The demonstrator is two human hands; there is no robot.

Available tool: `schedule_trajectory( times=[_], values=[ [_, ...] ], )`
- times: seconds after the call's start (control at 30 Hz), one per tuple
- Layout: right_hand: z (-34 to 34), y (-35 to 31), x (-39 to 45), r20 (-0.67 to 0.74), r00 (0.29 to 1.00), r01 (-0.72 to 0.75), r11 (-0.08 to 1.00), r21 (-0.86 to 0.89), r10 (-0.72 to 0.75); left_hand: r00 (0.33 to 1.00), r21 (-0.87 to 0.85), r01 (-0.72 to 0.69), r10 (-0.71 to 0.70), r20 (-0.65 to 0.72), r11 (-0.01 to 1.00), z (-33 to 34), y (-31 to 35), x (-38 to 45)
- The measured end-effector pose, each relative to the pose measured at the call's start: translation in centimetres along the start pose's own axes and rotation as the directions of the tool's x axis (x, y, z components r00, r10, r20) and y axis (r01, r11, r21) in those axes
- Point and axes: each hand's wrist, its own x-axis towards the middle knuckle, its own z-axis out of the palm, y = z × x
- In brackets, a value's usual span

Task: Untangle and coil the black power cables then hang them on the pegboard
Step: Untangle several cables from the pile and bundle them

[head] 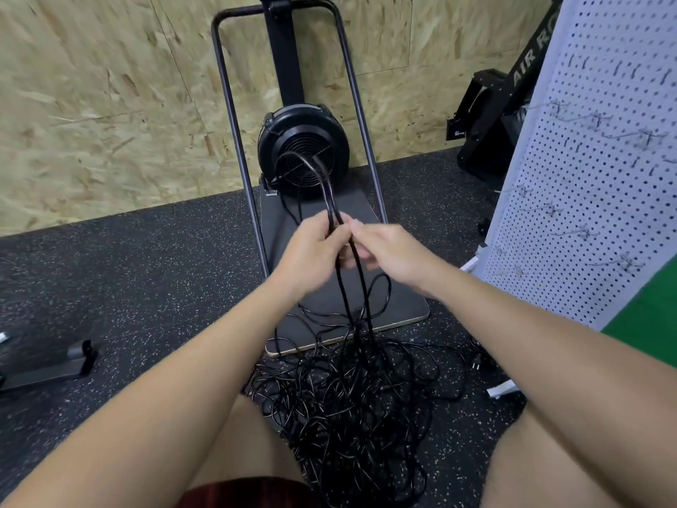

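The left hand (314, 247) curls around glossy black cable strands (331, 203) looping upward; the right hand (392, 251) pinches them just beside it. Below, the tangled cable heap (351, 397) sprawls on speckled rubber floor (146, 280), near the perforated white pegboard (586, 177).

Two bare forearms reach into view from the lower corners, without sleeves, watch or bracelet showing; the left hand (313, 247) and the right hand (390, 251) carry no gloves and no rings that can be made out; below the hands, bare knees and thighs flank the lower frame; near the bottom edge, beneath the left forearm, the hem of dark red shorts (241, 493) shows, its fabric faintly striped or ribbed; motion blur softens the fingers.
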Motion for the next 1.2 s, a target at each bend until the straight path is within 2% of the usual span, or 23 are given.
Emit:
schedule_trajectory(
  times=[0.07, 0.13, 0.23, 0.3, 0.4, 0.47, 0.53, 0.67, 0.7, 0.77, 0.8, 0.83, 0.87, 0.9, 0.93, 0.97, 1.0, 1.03, 1.13, 1.2],
  values=[
    [0.9, 2.4, -0.4, 0.049, 0.993, -0.112, 0.992, 0.055, 0.109, 1.0, 0.019, 0.007, -0.007, 0.012, 1.0, -0.7, 0.7, 0.6],
    [1.5, 4.3, -0.6, 0.082, 0.986, -0.15, 0.987, 0.06, 0.145, 0.999, -0.062, 0.051, -0.051, 0.002, 0.997, -1.2, 1.3, 1.0],
    [2.2, 6.0, -1.2, 0.23, 0.962, -0.143, 0.989, -0.036, 0.147, 0.998, -0.169, 0.054, -0.059, -0.026, 0.984, -1.9, 2.6, 2.0],
    [2.3, 6.1, -1.3, 0.215, 0.968, -0.106, 0.988, -0.11, 0.128, 0.998, -0.142, 0.054, -0.058, -0.026, 0.988, -2.2, 3.1, 2.8],
    [1.2, 4.8, -0.9, 0.015, 0.999, -0.029, 0.967, -0.254, 0.034, 0.997, 0.021, 0.066, -0.066, -0.039, 0.998, -3.0, 2.6, 3.6],
    [0.3, 3.7, -0.7, -0.068, 0.998, -0.015, 0.978, -0.206, 0.001, 0.997, 0.141, 0.076, -0.074, -0.017, 0.987, -3.5, 1.7, 3.8],
    [-0.2, 2.7, -0.7, -0.082, 0.996, 0.03, 0.988, -0.149, -0.043, 0.997, 0.268, 0.077, -0.08, 0.0, 0.96, -3.8, 0.6, 3.5],
    [-0.6, 1.5, 0.1, -0.231, 0.962, 0.133, 0.988, -0.072, -0.147, 0.998, 0.459, 0.06, -0.052, -0.03, 0.886, -3.7, -0.6, 3.0],
    [-0.7, 1.4, 0.3, -0.237, 0.96, 0.139, 0.988, -0.061, -0.15, 0.998, 0.53, 0.051, -0.057, -0.006, 0.847, -3.8, -0.3, 3.0],
    [-0.8, 1.4, 0.5, -0.21, 0.967, 0.126, 0.987, -0.094, -0.144, 0.997, 0.711, -0.008, -0.051, 0.062, 0.703, -4.3, 0.8, 3.0],
    [-0.9, 1.3, 0.5, -0.203, 0.969, 0.12, 0.987, -0.109, -0.141, 0.995, 0.767, -0.03, -0.051, 0.083, 0.641, -4.6, 1.3, 3.0],
    [-1.1, 1.2, 0.5, -0.204, 0.97, 0.112, 0.986, -0.119, -0.135, 0.994, 0.782, -0.04, -0.053, 0.093, 0.623, -4.6, 1.7, 3.0],
    [-1.1, 1.0, 0.6, -0.205, 0.971, 0.102, 0.988, -0.116, -0.125, 0.993, 0.754, -0.042, -0.058, 0.106, 0.656, -4.3, 2.0, 2.9],
    [-1.1, 0.8, 0.6, -0.189, 0.976, 0.091, 0.992, -0.084, -0.105, 0.989, 0.639, -0.014, -0.083, 0.122, 0.769, -4.1, 2.0, 2.8],
    [-0.9, 0.6, 0.7, -0.16, 0.984, 0.074, 0.997, -0.019, -0.076, 0.981, 0.418, 0.064, -0.134, 0.138, 0.906, -3.6, 1.7, 2.7],
    [-0.6, 0.4, 0.7, -0.122, 0.991, 0.065, 0.997, 0.05, -0.059, 0.971, 0.148, 0.159, -0.182, 0.157, 0.976, -3.1, 1.3, 2.6],
    [-0.2, 0.2, 0.6, -0.086, 0.995, 0.066, 0.994, 0.089, -0.058, 0.965, -0.061, 0.22, -0.208, 0.158, 0.974, -2.6, 0.9, 2.5],
    [0.1, 0.1, 0.5, -0.058, 0.996, 0.069, 0.994, 0.084, -0.064, 0.969, -0.147, 0.229, -0.211, 0.129, 0.962, -2.3, 0.3, 2.6],
    [0.7, 0.8, 0.2, -0.02, 0.997, 0.075, 0.997, -0.024, -0.075, 0.979, -0.14, 0.195, -0.201, -0.032, 0.971, -1.7, -1.0, 2.8],
    [0.6, 1.9, 0.1, -0.008, 0.998, 0.056, 0.997, -0.044, -0.056, 0.968, -0.209, 0.199, -0.226, -0.111, 0.957, -1.7, -1.1, 2.9]
  ],
)
